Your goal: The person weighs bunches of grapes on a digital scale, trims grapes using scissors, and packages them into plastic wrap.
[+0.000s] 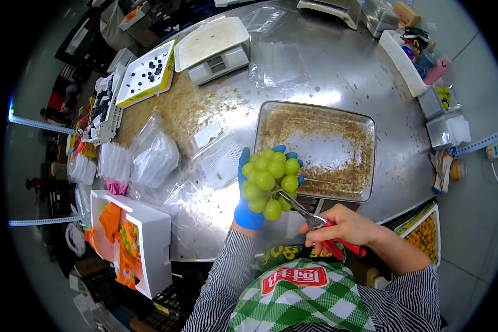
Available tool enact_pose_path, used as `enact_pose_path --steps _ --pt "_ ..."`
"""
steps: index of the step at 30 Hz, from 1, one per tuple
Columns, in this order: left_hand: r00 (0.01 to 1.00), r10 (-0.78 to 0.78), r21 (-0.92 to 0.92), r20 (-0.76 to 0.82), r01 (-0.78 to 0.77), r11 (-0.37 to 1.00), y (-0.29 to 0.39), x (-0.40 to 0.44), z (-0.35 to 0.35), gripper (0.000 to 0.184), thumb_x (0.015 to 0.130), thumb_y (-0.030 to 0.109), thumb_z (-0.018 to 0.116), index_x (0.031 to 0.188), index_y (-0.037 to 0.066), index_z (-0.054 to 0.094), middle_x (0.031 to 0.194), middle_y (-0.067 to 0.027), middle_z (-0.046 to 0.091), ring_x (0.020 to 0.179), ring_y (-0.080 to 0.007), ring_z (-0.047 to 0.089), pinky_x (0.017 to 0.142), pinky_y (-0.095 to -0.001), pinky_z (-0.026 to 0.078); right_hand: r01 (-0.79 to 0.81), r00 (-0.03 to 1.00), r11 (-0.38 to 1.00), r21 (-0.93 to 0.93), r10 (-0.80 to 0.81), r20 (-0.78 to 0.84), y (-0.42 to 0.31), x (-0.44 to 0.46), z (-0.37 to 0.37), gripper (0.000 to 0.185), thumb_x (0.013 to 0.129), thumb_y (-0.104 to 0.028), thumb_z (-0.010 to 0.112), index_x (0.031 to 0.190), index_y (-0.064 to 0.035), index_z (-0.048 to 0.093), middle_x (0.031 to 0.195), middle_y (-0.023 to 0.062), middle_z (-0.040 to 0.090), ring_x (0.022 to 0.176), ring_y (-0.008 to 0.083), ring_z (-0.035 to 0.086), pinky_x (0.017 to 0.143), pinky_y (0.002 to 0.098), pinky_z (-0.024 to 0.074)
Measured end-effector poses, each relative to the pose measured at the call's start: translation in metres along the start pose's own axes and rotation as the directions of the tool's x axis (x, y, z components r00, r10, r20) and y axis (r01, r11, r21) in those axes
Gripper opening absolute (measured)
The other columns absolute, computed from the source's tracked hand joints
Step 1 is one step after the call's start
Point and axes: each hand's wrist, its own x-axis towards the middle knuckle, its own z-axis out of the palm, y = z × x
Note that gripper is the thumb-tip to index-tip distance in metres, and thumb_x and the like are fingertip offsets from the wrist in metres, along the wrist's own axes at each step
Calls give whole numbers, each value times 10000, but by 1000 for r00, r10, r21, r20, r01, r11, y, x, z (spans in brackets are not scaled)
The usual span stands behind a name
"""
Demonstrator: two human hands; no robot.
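Looks like stem-trimming: blue-gloved left grip cradles the round-berried pale-green grape bunch, 8 o'clock from the rectangular metal tray; bare right grip is wrapped round red-handled metal snips, tips toward the bunch's 4 o'clock. Any cut needs careful aim.

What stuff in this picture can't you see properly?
All in the head view:
- Left hand: the palm is hidden behind the green grapes.
- Red-handled shears: part of the handles is covered by the right hand.
- Metal tray: its near left corner is hidden by the grapes and left hand.
- White scale: any numbers on its front are too small to read.
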Motion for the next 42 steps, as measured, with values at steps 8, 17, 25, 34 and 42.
enact_pose_path --steps 8,17,25,34,42 --pt "995 -88 -20 -43 87 996 -8 30 2 725 918 618 353 1310 17 459 1212 -210 563 1104 -362 558 905 -529 482 -40 998 990 136 46 -45 -6 3 -17 261 889 -167 627 1007 66 621 780 118 651 610 168 649 522 285 532" --pt "980 -172 17 -104 175 984 -23 65 -3 677 946 555 373 1278 -27 465 1156 -216 593 1040 -351 601 885 -475 512 -45 985 987 157 70 -155 -11 -2 -45 202 835 -63 593 971 85 612 673 97 612 519 158 602 479 300 507" --pt "978 -124 92 -168 141 986 -31 87 -28 687 939 558 378 1301 -20 461 1152 -211 602 1016 -348 611 890 -476 506 -20 975 993 119 45 -217 -2 -9 -65 163 816 -38 582 944 60 609 640 69 589 494 150 584 460 298 496" --pt "972 -156 -10 -174 157 988 -24 86 -6 662 941 544 393 1297 -8 476 1166 -180 609 1027 -317 604 923 -450 485 346 587 676 -651 -697 -411 -33 20 -69 341 750 -30 666 1072 -15 554 866 94 625 733 190 626 661 288 497" --pt "973 -173 -128 -151 154 980 -29 89 -14 562 937 492 466 1192 -3 542 1128 -163 612 1015 -295 593 935 -421 468 327 464 374 -868 -863 -197 -42 54 -71 504 656 -57 743 1122 -46 551 904 142 624 757 294 617 658 362 503"
